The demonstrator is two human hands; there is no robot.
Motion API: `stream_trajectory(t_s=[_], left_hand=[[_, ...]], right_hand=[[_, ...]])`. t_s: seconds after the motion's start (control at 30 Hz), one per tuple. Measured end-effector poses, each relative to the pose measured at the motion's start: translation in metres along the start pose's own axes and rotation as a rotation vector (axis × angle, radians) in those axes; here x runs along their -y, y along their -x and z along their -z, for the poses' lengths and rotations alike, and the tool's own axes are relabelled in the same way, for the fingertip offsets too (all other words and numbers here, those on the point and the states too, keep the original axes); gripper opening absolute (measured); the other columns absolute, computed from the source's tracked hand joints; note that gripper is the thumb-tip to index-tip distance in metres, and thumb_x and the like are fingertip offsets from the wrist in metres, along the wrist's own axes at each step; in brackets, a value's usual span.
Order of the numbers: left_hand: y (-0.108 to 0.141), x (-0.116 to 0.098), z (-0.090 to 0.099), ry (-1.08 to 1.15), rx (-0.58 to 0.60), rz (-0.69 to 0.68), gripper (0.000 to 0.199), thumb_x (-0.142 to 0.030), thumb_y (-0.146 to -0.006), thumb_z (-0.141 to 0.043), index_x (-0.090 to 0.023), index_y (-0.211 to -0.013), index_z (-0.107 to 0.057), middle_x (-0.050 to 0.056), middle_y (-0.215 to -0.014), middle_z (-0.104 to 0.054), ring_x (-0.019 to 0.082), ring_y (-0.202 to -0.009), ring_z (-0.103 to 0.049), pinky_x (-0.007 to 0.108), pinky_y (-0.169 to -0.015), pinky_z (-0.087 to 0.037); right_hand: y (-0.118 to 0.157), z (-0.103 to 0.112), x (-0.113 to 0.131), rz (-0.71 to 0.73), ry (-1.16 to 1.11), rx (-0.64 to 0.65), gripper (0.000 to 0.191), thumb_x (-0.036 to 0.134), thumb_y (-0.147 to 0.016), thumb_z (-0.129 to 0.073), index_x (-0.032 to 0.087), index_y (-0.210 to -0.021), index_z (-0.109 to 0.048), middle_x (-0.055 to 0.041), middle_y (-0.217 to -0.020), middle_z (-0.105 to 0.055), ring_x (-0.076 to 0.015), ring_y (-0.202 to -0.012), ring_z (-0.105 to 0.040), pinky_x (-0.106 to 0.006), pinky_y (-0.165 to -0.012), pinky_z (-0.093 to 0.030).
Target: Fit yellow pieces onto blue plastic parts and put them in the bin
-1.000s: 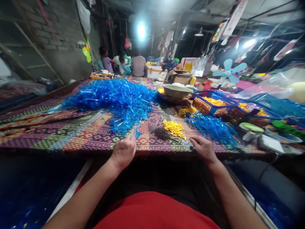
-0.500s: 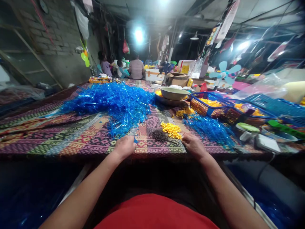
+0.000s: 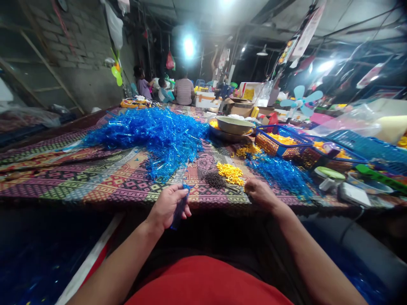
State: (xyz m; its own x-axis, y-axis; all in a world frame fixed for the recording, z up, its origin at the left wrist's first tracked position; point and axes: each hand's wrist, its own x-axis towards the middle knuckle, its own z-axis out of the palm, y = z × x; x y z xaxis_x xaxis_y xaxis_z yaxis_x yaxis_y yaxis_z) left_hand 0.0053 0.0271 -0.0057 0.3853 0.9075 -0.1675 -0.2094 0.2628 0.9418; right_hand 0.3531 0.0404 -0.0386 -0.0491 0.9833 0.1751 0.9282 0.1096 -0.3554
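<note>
Left grip (image 3: 167, 206) closes narrowly on a glossy translucent blue plastic strip (image 3: 179, 207); right grip (image 3: 260, 194), loosely curled and empty, sits beside yellow pieces (image 3: 230, 174)

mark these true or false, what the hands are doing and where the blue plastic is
1. The left hand holds translucent blue plastic pieces. True.
2. The right hand grips a metal bowl. False: it is at the edge of the patterned cloth, near yellow pieces.
3. A dark granular heap lies beside those yellow pieces. True.
4. The big blue plastic heap sits in a basket. False: it lies on the patterned cloth.
</note>
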Motion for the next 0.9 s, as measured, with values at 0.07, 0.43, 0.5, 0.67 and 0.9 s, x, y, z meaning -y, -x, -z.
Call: stream_trajectory(t_s=[0.07, 0.43, 0.5, 0.67, 0.9], left_hand=[[0.005, 0.003, -0.003, 0.059, 0.037, 0.03, 0.016, -0.029, -0.075, -0.055, -0.015, -0.075, -0.046, -0.002, -0.061, -0.055, 0.013, -0.04, -0.058, 0.019, -0.032, -0.039], [0.022, 0.021, -0.01, 0.103, 0.069, 0.119, 0.011, -0.024, -0.075, -0.053, -0.014, -0.074, -0.047, -0.003, -0.06, -0.052, 0.012, -0.039, -0.057, 0.017, -0.031, -0.037], [0.025, 0.022, -0.012, 0.107, 0.07, 0.125, 0.011, -0.024, -0.075, -0.052, -0.015, -0.074, -0.046, -0.003, -0.059, -0.052, 0.012, -0.039, -0.057, 0.017, -0.031, -0.037], [0.029, 0.021, -0.017, 0.117, 0.074, 0.088, 0.009, -0.02, -0.073, -0.053, -0.015, -0.077, -0.048, -0.002, -0.061, -0.053, 0.013, -0.043, -0.058, 0.019, -0.035, -0.04], [0.034, 0.022, -0.02, 0.085, 0.035, 0.006, 0.013, -0.02, -0.073, -0.055, -0.013, -0.083, -0.052, -0.001, -0.061, -0.054, 0.012, -0.044, -0.057, 0.021, -0.039, -0.042]], right_hand=[[0.001, -0.001, 0.0, -0.029, -0.01, -0.007, 0.013, 0.018, -0.065, -0.05, 0.016, -0.064, -0.062, -0.0026, -0.065, -0.062, -0.0143, -0.064, -0.054, -0.022, -0.06, -0.038], [0.003, -0.002, -0.001, -0.092, -0.083, -0.004, 0.021, 0.024, -0.064, -0.053, 0.016, -0.075, -0.069, -0.0032, -0.07, -0.067, -0.0159, -0.067, -0.06, -0.022, -0.061, -0.043], [0.003, -0.002, 0.0, -0.098, -0.09, -0.006, 0.025, 0.025, -0.066, -0.053, 0.016, -0.082, -0.07, -0.0042, -0.075, -0.069, -0.0162, -0.069, -0.06, -0.022, -0.062, -0.043], [0.005, 0.0, -0.002, -0.113, -0.104, 0.039, 0.022, 0.029, -0.069, -0.052, 0.015, -0.071, -0.069, -0.003, -0.063, -0.066, -0.015, -0.057, -0.059, -0.022, -0.054, -0.042], [0.011, -0.001, -0.007, 0.027, -0.026, -0.02, 0.027, 0.03, -0.072, -0.052, 0.016, -0.085, -0.071, -0.008, -0.083, -0.067, -0.0182, -0.073, -0.06, -0.025, -0.066, -0.043]])
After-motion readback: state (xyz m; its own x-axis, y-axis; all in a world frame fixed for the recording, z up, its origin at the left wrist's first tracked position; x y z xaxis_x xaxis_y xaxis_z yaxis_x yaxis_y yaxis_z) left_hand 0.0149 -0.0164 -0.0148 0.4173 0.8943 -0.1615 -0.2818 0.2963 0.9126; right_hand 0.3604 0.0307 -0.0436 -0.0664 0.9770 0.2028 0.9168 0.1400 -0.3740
